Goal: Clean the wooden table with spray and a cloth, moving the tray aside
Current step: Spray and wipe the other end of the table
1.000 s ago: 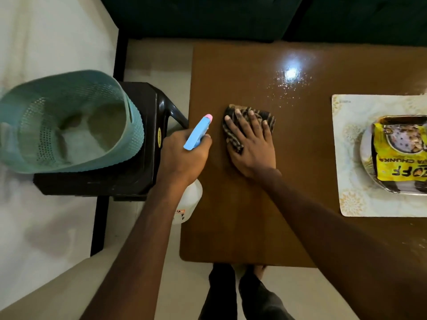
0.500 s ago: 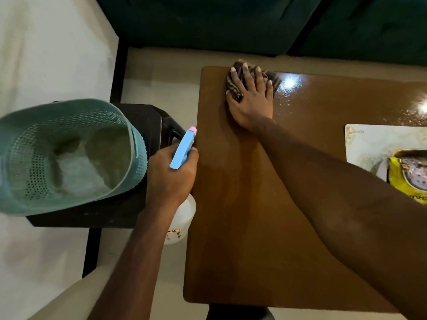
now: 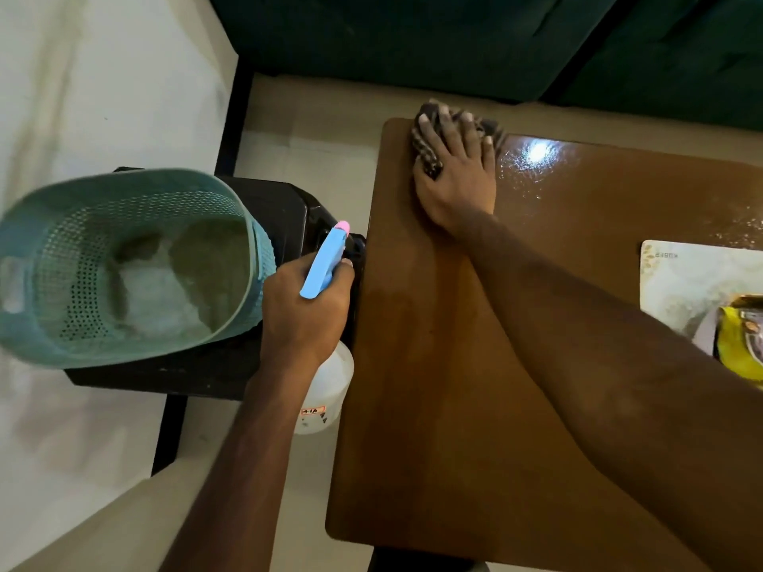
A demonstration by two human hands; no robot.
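My right hand (image 3: 456, 175) lies flat on a dark checked cloth (image 3: 425, 152), pressing it onto the far left corner of the wooden table (image 3: 433, 386). Wet spray droplets glisten just right of the cloth. My left hand (image 3: 303, 311) grips a spray bottle (image 3: 324, 264) with a blue trigger head, a pink nozzle and a white body, held off the table's left edge. A pale patterned tray (image 3: 677, 282) rests at the table's right edge, carrying a plate and a yellow snack packet (image 3: 739, 348).
A teal perforated basket (image 3: 124, 262) sits on a black plastic stool (image 3: 289, 212) left of the table. A dark green sofa (image 3: 454, 39) runs along the far side. A white sheet (image 3: 103, 97) on a black frame fills the left.
My right hand slid the cloth from the table's near-middle up to the far left corner, where it has stayed for the last half second. The left hand kept hold of the spray bottle.
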